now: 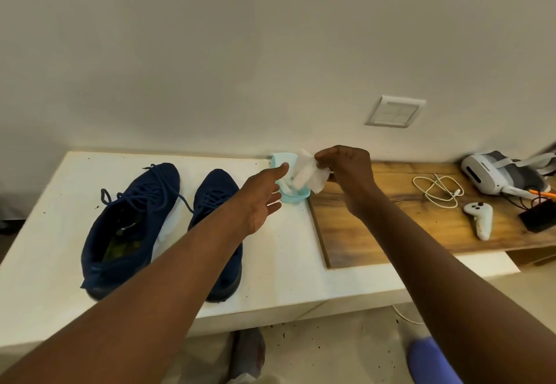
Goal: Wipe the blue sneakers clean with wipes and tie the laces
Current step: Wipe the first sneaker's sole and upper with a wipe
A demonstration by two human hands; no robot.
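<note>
Nearest you, the two blue sneakers stand side by side on the white counter, heels toward its front edge and toes toward the wall. The left sneaker sits toward the counter's left end, with its laces loose and trailing over the tongue. The right sneaker is partly hidden under your left forearm, so its laces can't be read.

Further in, your left hand is released, its fingers straight and the index reaching to the wipes pack. I cannot tell whether it actually presses the pack. Your right hand pinches a white wipe between thumb and fingers, holding it up just above the pack's opening. The teal pack lies near the counter's back edge, just beside the wooden board.

Judging from this, you are at the very start. A wipe is in hand, but neither shoe is being touched. Wiping both sneakers and tying the laces all remain.

On the board, well apart from your work, lie a white controller, a coiled cable and, toward the far right corner, a headset. Beyond them, a switch plate sits on the wall.
</note>
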